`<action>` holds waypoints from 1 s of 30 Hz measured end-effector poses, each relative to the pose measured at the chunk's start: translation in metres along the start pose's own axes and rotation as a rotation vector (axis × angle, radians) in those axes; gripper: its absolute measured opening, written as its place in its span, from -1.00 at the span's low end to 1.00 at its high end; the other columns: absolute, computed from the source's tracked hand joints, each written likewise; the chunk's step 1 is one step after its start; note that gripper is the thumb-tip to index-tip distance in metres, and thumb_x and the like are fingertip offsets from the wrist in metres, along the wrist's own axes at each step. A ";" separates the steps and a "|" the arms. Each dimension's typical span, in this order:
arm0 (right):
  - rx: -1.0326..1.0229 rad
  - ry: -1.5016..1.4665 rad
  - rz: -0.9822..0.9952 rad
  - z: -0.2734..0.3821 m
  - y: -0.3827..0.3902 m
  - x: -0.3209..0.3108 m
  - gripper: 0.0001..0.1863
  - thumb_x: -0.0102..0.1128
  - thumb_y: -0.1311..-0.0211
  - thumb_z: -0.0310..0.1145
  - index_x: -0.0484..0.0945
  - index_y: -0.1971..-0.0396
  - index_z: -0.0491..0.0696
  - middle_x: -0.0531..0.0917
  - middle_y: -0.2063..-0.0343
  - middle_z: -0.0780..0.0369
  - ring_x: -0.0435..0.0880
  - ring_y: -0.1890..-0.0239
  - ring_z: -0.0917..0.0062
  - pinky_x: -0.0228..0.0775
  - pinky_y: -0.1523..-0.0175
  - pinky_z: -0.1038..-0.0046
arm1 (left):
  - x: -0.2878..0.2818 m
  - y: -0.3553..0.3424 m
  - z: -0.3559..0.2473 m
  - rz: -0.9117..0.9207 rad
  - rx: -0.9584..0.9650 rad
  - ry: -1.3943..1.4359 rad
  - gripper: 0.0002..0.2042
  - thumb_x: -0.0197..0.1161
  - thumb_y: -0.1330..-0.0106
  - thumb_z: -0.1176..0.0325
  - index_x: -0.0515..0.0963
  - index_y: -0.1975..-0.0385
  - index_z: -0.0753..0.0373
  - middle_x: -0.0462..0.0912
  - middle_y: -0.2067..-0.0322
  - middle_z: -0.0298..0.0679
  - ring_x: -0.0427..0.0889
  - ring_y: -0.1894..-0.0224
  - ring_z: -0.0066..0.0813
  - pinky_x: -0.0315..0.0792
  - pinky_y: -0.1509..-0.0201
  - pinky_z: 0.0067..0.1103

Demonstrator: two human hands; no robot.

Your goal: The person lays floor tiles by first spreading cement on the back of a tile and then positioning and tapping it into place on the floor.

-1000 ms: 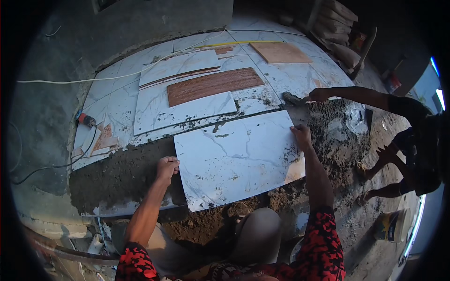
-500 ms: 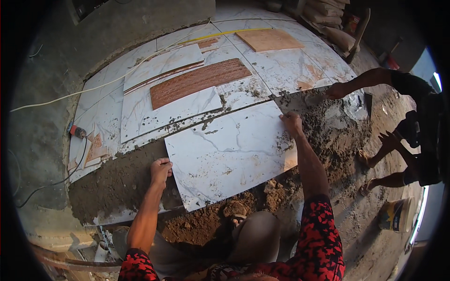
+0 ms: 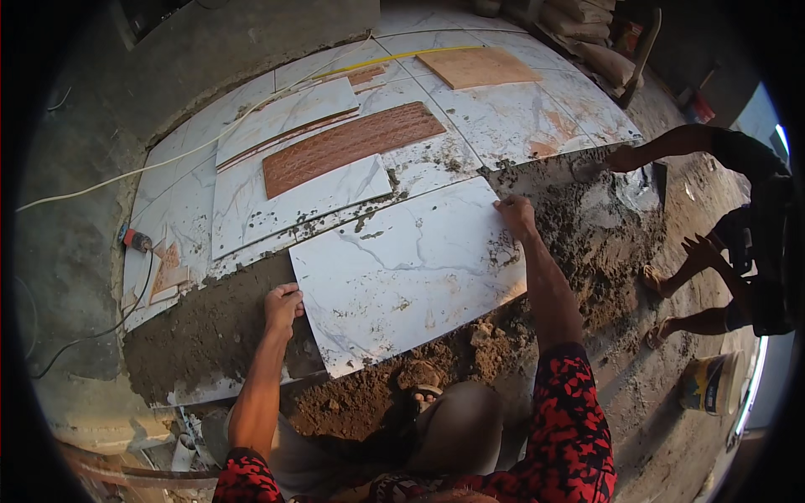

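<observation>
Between my hands is a large white marble-patterned tile (image 3: 394,277), speckled with mortar, lying along the edge of the tiled floor over a grey mortar bed (image 3: 201,335). My left hand (image 3: 283,308) has its fingers closed on the tile's left edge. My right hand (image 3: 518,216) grips the tile's upper right edge. Loose brown soil (image 3: 474,356) shows below the tile, beside my knees and sandalled foot.
A co-worker (image 3: 755,226) bends at the right, one hand (image 3: 622,158) over wet mortar. Stacked tiles (image 3: 302,201), brown textured strips (image 3: 352,147), a tan board (image 3: 478,67), cables, a power tool (image 3: 136,238), stacked sacks (image 3: 587,25) and a bucket (image 3: 708,386) surround me.
The tile and both my hands have shifted slightly leftward and up in view, along with the scene. The co-worker's reaching hand has moved right relative to the mortar.
</observation>
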State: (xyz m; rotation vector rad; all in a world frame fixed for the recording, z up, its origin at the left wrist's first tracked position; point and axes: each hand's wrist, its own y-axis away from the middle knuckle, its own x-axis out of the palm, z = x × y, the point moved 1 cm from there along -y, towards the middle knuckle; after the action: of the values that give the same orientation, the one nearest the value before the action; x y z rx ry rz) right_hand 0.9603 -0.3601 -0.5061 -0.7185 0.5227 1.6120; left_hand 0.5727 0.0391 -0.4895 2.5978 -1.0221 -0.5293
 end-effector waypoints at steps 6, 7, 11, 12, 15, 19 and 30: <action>0.052 -0.016 -0.006 -0.003 -0.003 -0.012 -0.66 0.34 -0.03 -0.15 0.66 0.41 -0.17 0.68 0.48 0.06 0.67 0.37 0.36 0.46 0.18 0.36 | 0.016 -0.013 -0.003 0.052 0.020 -0.029 -0.73 0.22 -0.22 0.48 0.50 0.08 0.37 0.56 0.45 -0.34 0.50 0.48 -0.62 0.48 0.41 -0.64; 0.057 -0.002 -0.016 -0.005 -0.004 -0.014 -0.66 0.34 -0.04 -0.14 0.66 0.41 -0.17 0.68 0.48 0.06 0.67 0.37 0.36 0.45 0.17 0.36 | 0.019 -0.014 -0.003 0.060 0.029 -0.033 -0.73 0.22 -0.22 0.48 0.50 0.08 0.37 0.56 0.45 -0.34 0.50 0.48 -0.63 0.48 0.41 -0.65; 0.051 -0.019 0.003 -0.004 -0.005 -0.010 -0.66 0.33 -0.05 -0.14 0.67 0.40 -0.17 0.68 0.48 0.07 0.66 0.36 0.38 0.44 0.17 0.36 | 0.018 -0.019 0.002 0.038 0.022 -0.039 -0.73 0.22 -0.21 0.48 0.50 0.09 0.39 0.56 0.45 -0.34 0.50 0.49 -0.64 0.47 0.42 -0.65; 0.059 -0.008 -0.010 -0.001 -0.005 -0.008 -0.65 0.32 -0.05 -0.14 0.67 0.38 -0.17 0.68 0.47 0.08 0.66 0.36 0.38 0.44 0.17 0.36 | 0.017 -0.020 0.003 0.029 0.034 -0.033 -0.72 0.22 -0.20 0.48 0.51 0.09 0.41 0.56 0.47 -0.32 0.49 0.51 -0.64 0.46 0.44 -0.66; 0.032 0.026 -0.032 -0.003 -0.008 -0.005 -0.64 0.31 -0.06 -0.15 0.66 0.35 -0.18 0.68 0.46 0.08 0.65 0.36 0.37 0.43 0.17 0.36 | 0.016 -0.021 0.005 0.028 0.053 -0.019 -0.70 0.23 -0.17 0.49 0.53 0.09 0.41 0.57 0.51 -0.32 0.50 0.53 -0.64 0.44 0.45 -0.67; 0.033 0.022 -0.027 -0.010 -0.006 -0.008 -0.63 0.30 -0.07 -0.12 0.66 0.34 -0.17 0.67 0.46 0.09 0.62 0.36 0.37 0.41 0.18 0.35 | 0.027 -0.020 0.001 0.007 0.076 -0.120 -0.67 0.29 -0.10 0.48 0.52 0.10 0.41 0.60 0.49 -0.28 0.51 0.53 -0.64 0.44 0.44 -0.67; -0.069 0.099 -0.052 -0.019 -0.012 0.000 -0.63 0.26 -0.10 -0.11 0.66 0.33 -0.16 0.68 0.46 0.07 0.64 0.37 0.32 0.41 0.19 0.32 | 0.027 -0.019 0.012 -0.099 0.321 -0.521 -0.61 0.36 -0.04 0.36 0.55 0.12 0.41 0.68 0.32 -0.07 0.67 0.27 -0.30 0.50 0.16 -0.47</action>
State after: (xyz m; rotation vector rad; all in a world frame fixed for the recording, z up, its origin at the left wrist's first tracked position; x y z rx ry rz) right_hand 0.9752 -0.3709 -0.5184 -0.8600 0.5175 1.5580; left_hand 0.5973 0.0319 -0.5143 2.8717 -1.2170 -1.2032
